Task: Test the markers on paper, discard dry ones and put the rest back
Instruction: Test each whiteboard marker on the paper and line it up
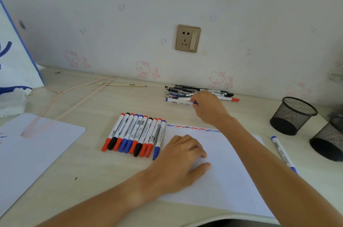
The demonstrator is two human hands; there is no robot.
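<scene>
White-barrelled, the blue-capped marker at the near edge of the loose pile of pens and markers lies almost crosswise to the person, its long axis running left to right along the back of the pale wooden desk, close to the wall. The right hand is stretched forward over the right-hand end of that marker, fingers curled down onto the barrel; contact appears made, though whether the pinch is fully closed cannot be told, since the knuckles hide the fingertips. The marker therefore extends leftward from the hand, and a lift would likely swing its free end toward the sheet. The left hand rests flat, fingers loosely spread and holding nothing, on the near-left part of the white sheet of paper, pinning it. That sheet lies between the person and the pile, with a row of short red, blue and black test squiggles along its far edge. Just left of the sheet, a tidy row of capped red, black and blue markers lies side by side. One separate blue-capped marker lies right of the sheet, near two tipped black mesh pen holders. The right hand is the nearer one to the pile.
</scene>
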